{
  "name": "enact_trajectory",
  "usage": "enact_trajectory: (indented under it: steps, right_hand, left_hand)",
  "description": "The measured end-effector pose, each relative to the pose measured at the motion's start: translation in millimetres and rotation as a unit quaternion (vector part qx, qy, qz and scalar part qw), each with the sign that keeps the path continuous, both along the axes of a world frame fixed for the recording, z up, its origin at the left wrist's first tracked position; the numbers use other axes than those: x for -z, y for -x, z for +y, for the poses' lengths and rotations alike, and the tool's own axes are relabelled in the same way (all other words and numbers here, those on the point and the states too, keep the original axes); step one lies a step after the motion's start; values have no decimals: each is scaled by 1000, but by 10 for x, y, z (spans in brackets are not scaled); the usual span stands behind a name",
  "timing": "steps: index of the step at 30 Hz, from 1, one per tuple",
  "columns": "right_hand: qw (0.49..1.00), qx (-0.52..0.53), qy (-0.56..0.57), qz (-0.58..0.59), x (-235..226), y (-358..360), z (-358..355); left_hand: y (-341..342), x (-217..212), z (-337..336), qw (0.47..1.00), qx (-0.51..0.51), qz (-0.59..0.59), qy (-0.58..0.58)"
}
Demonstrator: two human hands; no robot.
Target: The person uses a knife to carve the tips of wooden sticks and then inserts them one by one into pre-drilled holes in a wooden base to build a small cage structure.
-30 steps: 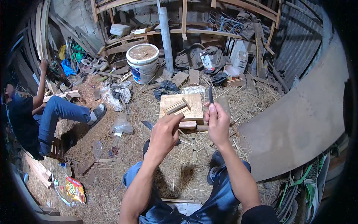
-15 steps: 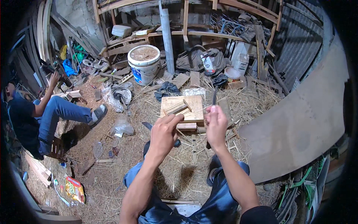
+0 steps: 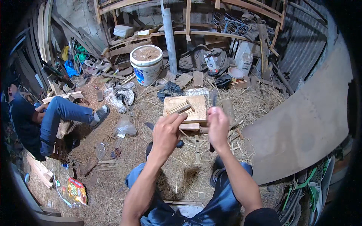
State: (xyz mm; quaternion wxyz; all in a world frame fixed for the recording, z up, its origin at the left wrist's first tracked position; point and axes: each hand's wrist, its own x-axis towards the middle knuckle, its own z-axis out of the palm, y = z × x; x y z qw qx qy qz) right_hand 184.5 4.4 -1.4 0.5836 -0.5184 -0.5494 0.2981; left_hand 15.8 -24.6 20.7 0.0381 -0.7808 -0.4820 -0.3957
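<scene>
A big curved grey sheet (image 3: 301, 124) leans along the right side of the straw-covered floor (image 3: 139, 150). At the left edge of the floor another person (image 3: 34, 120) in blue jeans sits with one leg stretched toward the middle. Near the far edge stands a white bucket (image 3: 146, 64) filled with sawdust, beside an upright grey pipe (image 3: 169, 41).

In the middle of the floor lies a square wooden board (image 3: 188, 109), with a few short wooden sticks (image 3: 180, 109) resting on its left part, their long axes running from lower left to upper right.

Both hands are raised just in front of the board's near edge. The left hand (image 3: 166, 136) has its fingers drawn together, thumb and forefinger pinched at the tip; whether they clamp anything I cannot tell. The right hand (image 3: 218, 126) is closed around a thin dark blade (image 3: 214, 98), which stands nearly upright, its long axis vertical and its tip pointing toward the far edge, over the board's right corner.
</scene>
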Motion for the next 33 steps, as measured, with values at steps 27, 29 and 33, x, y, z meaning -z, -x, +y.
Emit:
enact_trajectory:
  steps: [27, 29, 33]
  right_hand:
    - [997, -76, 25, -16, 17, 289, -197]
    - [998, -61, 31, 14, -25, 139, -117]
    - [978, -121, 37, 165, -44, -53, 6]
  left_hand:
    - [-136, 44, 25, 999, -10, -13, 34]
    - [-97, 20, 23, 999, 4, -13, 38]
    - [19, 161, 60, 983, 61, -127, 114]
